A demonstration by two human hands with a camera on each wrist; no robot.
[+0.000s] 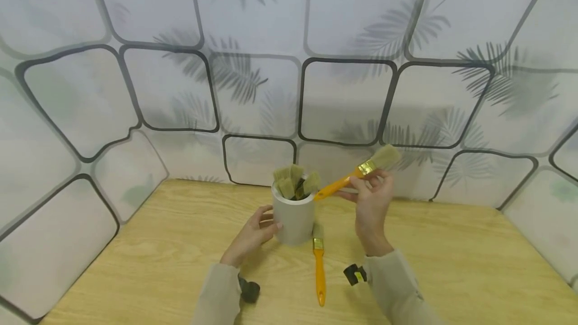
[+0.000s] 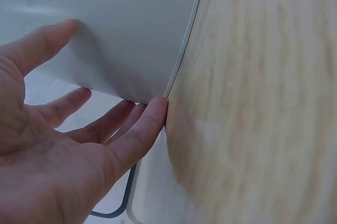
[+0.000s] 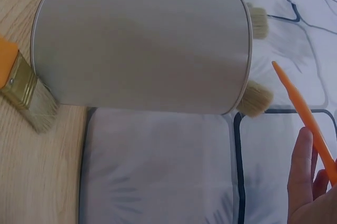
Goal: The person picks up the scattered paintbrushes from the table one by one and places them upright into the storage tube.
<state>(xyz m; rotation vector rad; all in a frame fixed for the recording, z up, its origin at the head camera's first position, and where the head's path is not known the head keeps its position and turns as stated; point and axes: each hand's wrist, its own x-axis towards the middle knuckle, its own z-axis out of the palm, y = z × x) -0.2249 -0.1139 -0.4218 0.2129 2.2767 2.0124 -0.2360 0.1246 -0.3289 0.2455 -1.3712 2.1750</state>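
A grey-white cylindrical canister (image 1: 293, 219) stands upright on the table, several paintbrushes (image 1: 289, 182) in it with bristles up. My left hand (image 1: 254, 233) is at its left side; in the left wrist view the thumb and fingertips (image 2: 156, 107) touch or nearly touch its wall low down, the fingers loosely extended. My right hand (image 1: 372, 202) pinches another paintbrush (image 1: 338, 185) by its orange handle, bristles tilted up to the right, handle end beside the canister's rim. A loose paintbrush (image 1: 319, 270) lies in front of the canister, bristles toward it.
The light wooden table (image 1: 158, 260) ends at walls covered in a patterned sheet (image 1: 253, 94) of dark rounded outlines and leaves. A black wrist-worn device (image 1: 249, 291) shows at the left sleeve, and another device (image 1: 354, 275) at the right sleeve.
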